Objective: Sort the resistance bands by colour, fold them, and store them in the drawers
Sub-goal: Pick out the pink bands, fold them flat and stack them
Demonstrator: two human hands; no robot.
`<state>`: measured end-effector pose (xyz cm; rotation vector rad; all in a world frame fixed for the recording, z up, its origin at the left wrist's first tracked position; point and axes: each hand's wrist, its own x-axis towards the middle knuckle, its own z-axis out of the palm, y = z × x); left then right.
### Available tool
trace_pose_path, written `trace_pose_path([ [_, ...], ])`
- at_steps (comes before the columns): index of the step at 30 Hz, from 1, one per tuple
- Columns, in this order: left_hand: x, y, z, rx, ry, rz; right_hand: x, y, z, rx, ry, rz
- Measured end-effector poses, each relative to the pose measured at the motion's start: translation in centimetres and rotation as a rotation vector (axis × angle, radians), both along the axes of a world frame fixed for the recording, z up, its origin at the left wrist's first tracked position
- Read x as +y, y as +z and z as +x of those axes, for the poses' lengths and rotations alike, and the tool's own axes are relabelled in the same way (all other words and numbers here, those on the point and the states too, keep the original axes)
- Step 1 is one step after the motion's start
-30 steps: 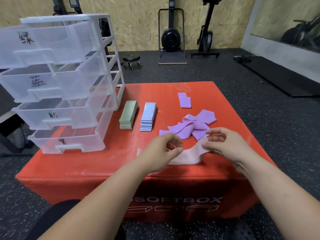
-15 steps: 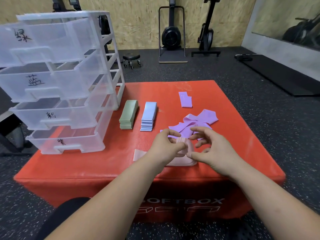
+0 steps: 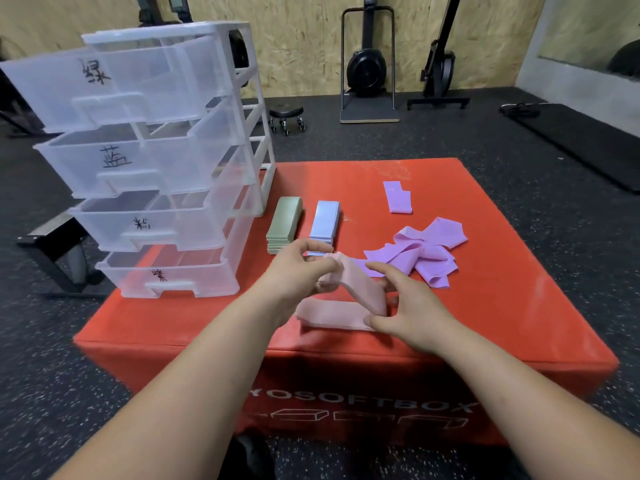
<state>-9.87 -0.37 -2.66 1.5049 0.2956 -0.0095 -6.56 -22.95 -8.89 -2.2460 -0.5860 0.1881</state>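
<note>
The flat pink elastic resistance band (image 3: 349,292) lies just below the frame's centre on the red padded box (image 3: 502,306). It looks light, limp and rubbery, so it is likely to spring open or slide over its own layers unless it is held at the ends and at the crease rather than mid-span. The left hand (image 3: 298,271) pinches the lifted free end between thumb and curled fingertips, and the strip slopes down to the right from there. The right hand (image 3: 412,306) grips the fold: the thumb presses the lower layer against the box, the other fingers curve behind the bend, and the forefinger arches over the top
</note>
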Motion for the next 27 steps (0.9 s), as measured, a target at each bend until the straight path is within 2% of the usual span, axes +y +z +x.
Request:
trace_pose_path([
  [7, 6.1, -2.1, -0.8, 0.094, 0.152, 0.169, 2.2, -0.7, 0.3, -0.118, 0.082, -0.188],
  [12, 8.1, -4.3, -1.4, 0.151, 0.123, 0.39, 2.1, -1.3, 0.7, -0.14, 0.107, -0.164],
  [13, 8.3, -4.8, -1.4, 0.151, 0.095, 0.496, 2.1, -1.3, 0.7, -0.149, 0.107, -0.163],
  [17, 8.3, -5.8, -1.9, 0.085, -0.078, 1.165, 1.9, -1.5, 0.8, -0.21, 0.107, -0.197],
  [20, 7.6, -6.2, -1.9, 0.037, -0.1, 1.385, 1.8, -1.6, 0.9, -0.283, 0.134, -0.263],
  [22, 7.3, -6.2, -1.7, -0.072, -0.1, 1.423, 1.8, -1.6, 0.9, -0.298, 0.139, -0.289],
  [24, 6.8, -6.0, -1.6, -0.255, -0.16, 1.369, 1.8, -1.4, 0.9, -0.317, 0.137, -0.308],
  [27, 5.5, -5.9, -1.6, -0.36, -0.427, 1.278, 1.9, -1.2, 0.9, -0.336, 0.143, -0.321],
])
